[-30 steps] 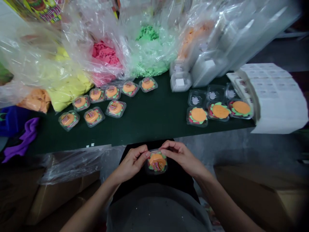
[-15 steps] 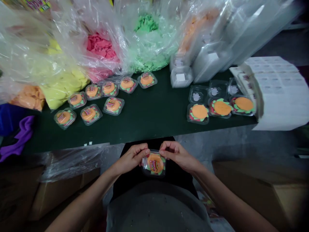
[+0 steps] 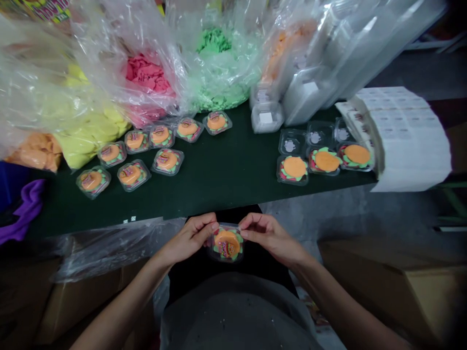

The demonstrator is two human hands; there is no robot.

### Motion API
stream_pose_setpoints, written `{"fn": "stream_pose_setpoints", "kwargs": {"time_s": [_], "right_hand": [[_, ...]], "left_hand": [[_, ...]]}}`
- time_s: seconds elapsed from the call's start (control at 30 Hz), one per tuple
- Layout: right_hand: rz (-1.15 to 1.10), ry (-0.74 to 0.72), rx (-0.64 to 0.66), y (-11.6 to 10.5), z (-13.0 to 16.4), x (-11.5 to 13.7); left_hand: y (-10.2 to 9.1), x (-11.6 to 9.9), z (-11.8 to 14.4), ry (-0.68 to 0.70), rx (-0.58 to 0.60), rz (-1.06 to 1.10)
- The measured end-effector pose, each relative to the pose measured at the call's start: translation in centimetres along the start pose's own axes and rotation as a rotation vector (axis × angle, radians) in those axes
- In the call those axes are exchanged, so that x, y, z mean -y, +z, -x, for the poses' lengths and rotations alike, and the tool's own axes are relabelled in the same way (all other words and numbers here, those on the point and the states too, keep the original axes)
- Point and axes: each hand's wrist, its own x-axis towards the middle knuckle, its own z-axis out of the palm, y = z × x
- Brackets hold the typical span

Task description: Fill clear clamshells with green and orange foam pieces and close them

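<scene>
Over my lap I hold a small clear plastic clamshell (image 3: 226, 243) between both hands; it holds an orange, green and red foam burger with a sticker on its lid. My left hand (image 3: 189, 237) pinches its left top edge. My right hand (image 3: 268, 236) pinches the right top edge. Several closed clamshells (image 3: 131, 172) with the same burgers lie on the dark green table (image 3: 226, 170) at the left. Three open clamshells (image 3: 324, 160) with burgers and no stickers sit at the right.
Clear bags of yellow (image 3: 91, 131), pink (image 3: 146, 80), green (image 3: 219, 68) and orange (image 3: 284, 53) foam pieces line the table's back. Stacks of empty clamshells (image 3: 310, 92) and a roll of sticker sheets (image 3: 404, 136) stand at the right. Cardboard boxes (image 3: 401, 287) flank my legs. A purple cloth (image 3: 22, 209) lies far left.
My hands stay on the clamshell and have shifted it slightly left and up in view. The camera has tilted a little; nothing on the table has moved.
</scene>
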Motion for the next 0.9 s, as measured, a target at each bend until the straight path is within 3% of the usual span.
{"fn": "stream_pose_setpoints", "kwargs": {"time_s": [0.3, 0.5, 0.8, 0.9], "right_hand": [[-0.02, 0.103, 0.041, -0.4, -0.9, -1.0], [0.094, 0.089, 0.05, -0.1, -1.0, -0.4], [0.094, 0.104, 0.042, -0.9, -1.6, -1.9], [0.109, 0.117, 0.098, -0.7, -1.6, -2.2]], "left_hand": [[-0.3, 0.9, -0.6, -0.051, 0.036, -0.089], [-0.6, -0.3, -0.9, -0.026, 0.077, -0.261], [-1.0, 0.3, -2.2, -0.011, 0.159, -0.243], [-1.0, 0.3, -2.8, -0.021, 0.214, -0.229]]}}
